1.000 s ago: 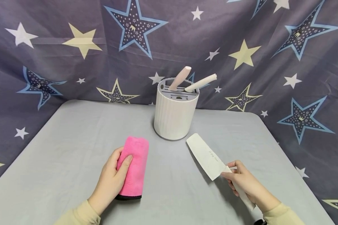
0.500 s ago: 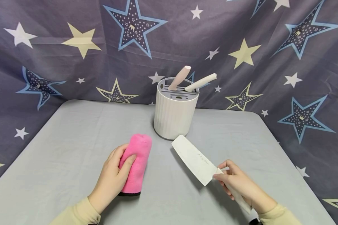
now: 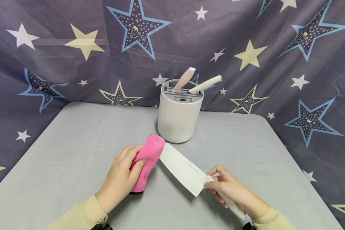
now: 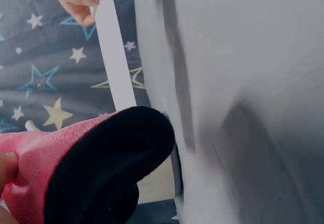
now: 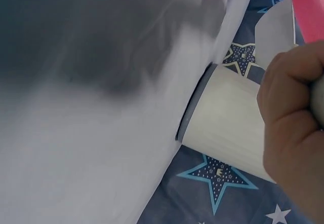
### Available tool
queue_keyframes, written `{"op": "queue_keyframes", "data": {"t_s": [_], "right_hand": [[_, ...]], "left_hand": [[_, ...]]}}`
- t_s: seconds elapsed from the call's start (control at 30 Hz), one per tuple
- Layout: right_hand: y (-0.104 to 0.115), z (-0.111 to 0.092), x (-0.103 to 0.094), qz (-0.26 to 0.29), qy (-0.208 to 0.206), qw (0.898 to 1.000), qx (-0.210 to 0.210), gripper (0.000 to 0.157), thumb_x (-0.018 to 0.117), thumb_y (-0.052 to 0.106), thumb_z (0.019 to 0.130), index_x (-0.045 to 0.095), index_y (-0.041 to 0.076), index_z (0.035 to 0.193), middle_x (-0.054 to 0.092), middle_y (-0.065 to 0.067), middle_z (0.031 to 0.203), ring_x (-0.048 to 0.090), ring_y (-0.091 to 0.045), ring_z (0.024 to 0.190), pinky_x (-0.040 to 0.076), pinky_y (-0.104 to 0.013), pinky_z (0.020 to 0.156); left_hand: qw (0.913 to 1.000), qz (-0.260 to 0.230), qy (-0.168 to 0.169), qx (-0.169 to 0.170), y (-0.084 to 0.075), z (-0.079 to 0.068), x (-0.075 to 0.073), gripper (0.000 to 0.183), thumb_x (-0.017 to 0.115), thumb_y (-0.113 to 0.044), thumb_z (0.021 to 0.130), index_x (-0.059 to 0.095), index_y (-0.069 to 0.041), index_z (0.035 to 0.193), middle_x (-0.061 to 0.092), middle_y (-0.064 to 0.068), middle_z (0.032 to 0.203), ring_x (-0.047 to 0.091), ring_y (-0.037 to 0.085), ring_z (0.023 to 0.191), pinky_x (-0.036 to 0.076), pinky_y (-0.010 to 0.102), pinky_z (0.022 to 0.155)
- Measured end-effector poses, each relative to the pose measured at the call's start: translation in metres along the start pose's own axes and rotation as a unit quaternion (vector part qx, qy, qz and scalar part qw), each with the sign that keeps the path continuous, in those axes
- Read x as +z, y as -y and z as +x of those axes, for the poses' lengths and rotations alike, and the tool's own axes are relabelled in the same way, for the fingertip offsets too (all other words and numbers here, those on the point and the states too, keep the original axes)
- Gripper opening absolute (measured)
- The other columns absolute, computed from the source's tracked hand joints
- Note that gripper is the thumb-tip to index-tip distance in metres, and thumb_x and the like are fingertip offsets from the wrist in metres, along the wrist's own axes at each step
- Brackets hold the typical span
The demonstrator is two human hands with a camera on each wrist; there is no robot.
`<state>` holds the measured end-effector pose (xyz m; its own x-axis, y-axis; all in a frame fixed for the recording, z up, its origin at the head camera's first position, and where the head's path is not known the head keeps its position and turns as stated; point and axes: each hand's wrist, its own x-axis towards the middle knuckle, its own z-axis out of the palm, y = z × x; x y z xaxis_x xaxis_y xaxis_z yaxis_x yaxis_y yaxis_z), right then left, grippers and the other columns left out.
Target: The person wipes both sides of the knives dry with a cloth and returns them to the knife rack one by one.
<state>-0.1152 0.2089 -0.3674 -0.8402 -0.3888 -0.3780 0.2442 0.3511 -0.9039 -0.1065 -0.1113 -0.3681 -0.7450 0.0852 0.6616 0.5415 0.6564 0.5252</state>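
Observation:
My left hand [image 3: 122, 174] grips a folded pink cloth [image 3: 149, 156] with a black edge, thumb on its near face and fingers behind. In my right hand [image 3: 228, 188] is a white cleaver [image 3: 185, 171] with writing on its blade, held by the handle above the table. The blade points up and left, and its far end overlaps the cloth's right side in the head view. In the left wrist view, the cloth's black edge [image 4: 111, 158] is close to the camera, with the blade [image 4: 116, 57] behind it. Curled right-hand fingers [image 5: 291, 102] show in the right wrist view.
A white ribbed knife block [image 3: 176, 121] stands at the back of the grey table [image 3: 74, 143]. A pink handle [image 3: 184, 80] and a white handle [image 3: 205, 84] stick up from its slots. A star-patterned curtain [image 3: 218, 32] hangs behind.
My right hand has carried the cleaver left until its blade end meets the cloth in view. My left hand has moved the cloth slightly right and up, tilting it toward the blade.

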Motion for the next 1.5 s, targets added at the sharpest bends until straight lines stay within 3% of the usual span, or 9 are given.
{"op": "queue_keyframes", "data": {"t_s": [0.2,0.47,0.73,0.97,1.23,1.37,1.5], "right_hand": [[0.0,0.003,0.008,0.004,0.026,1.0,0.0,0.037,0.065,0.015,0.091,0.038,0.003,0.113,0.049,-0.001,0.07,0.039,-0.011,0.045,0.035,-0.023,0.037],[0.004,0.005,0.016,0.007,0.04,0.999,-0.002,0.037,0.067,0.015,0.09,0.039,0.003,0.111,0.049,0.0,0.069,0.039,-0.011,0.045,0.034,-0.022,0.037],[0.01,0.01,0.023,0.024,0.05,0.998,-0.013,0.036,0.065,0.013,0.091,0.038,0.002,0.112,0.049,0.0,0.069,0.039,-0.011,0.045,0.035,-0.022,0.039],[0.02,0.018,0.032,0.039,0.05,0.998,-0.019,0.036,0.064,0.016,0.092,0.038,0.003,0.113,0.05,-0.001,0.07,0.039,-0.011,0.045,0.035,-0.022,0.039],[0.031,0.026,0.039,0.066,0.048,0.996,-0.045,0.031,0.062,0.011,0.092,0.038,0.005,0.111,0.05,0.0,0.067,0.039,-0.01,0.044,0.035,-0.022,0.04],[0.034,0.028,0.04,0.082,0.055,0.994,-0.055,0.029,0.059,0.009,0.092,0.037,0.005,0.111,0.051,0.001,0.066,0.04,-0.009,0.043,0.036,-0.022,0.04],[0.036,0.028,0.041,0.091,0.058,0.992,-0.059,0.028,0.058,0.008,0.092,0.037,0.006,0.111,0.051,0.001,0.067,0.039,-0.009,0.043,0.036,-0.022,0.04]], "left_hand": [[0.9972,0.04,0.019,0.06,0.005,0.005,0.005,0.034,0.073,-0.002,0.084,0.066,-0.006,0.117,0.065,0.008,0.107,0.057,0.026,0.101,0.047,0.039,0.089],[0.9803,0.096,0.028,0.17,0.008,0.012,0.009,0.042,0.072,0.0,0.077,0.066,-0.012,0.117,0.063,0.007,0.105,0.055,0.026,0.094,0.046,0.041,0.083],[0.9544,0.14,0.027,0.262,0.002,0.021,0.014,0.033,0.064,-0.003,0.085,0.068,-0.018,0.115,0.066,0.006,0.107,0.06,0.026,0.094,0.048,0.044,0.079],[0.9319,0.176,0.024,0.316,-0.002,0.026,0.02,0.032,0.058,-0.005,0.089,0.068,-0.022,0.114,0.065,0.005,0.109,0.06,0.027,0.096,0.049,0.045,0.084],[0.9055,0.161,-0.02,0.392,-0.002,0.03,0.025,0.028,0.049,-0.004,0.093,0.07,-0.019,0.106,0.066,0.008,0.105,0.062,0.027,0.095,0.049,0.042,0.087],[0.8938,0.166,-0.04,0.415,-0.004,0.031,0.025,0.027,0.047,-0.003,0.094,0.069,-0.017,0.101,0.066,0.007,0.101,0.062,0.027,0.092,0.05,0.041,0.087],[0.8879,0.171,-0.044,0.425,-0.004,0.03,0.024,0.03,0.045,0.0,0.094,0.069,-0.018,0.098,0.066,0.006,0.1,0.062,0.026,0.09,0.051,0.042,0.09]]}}
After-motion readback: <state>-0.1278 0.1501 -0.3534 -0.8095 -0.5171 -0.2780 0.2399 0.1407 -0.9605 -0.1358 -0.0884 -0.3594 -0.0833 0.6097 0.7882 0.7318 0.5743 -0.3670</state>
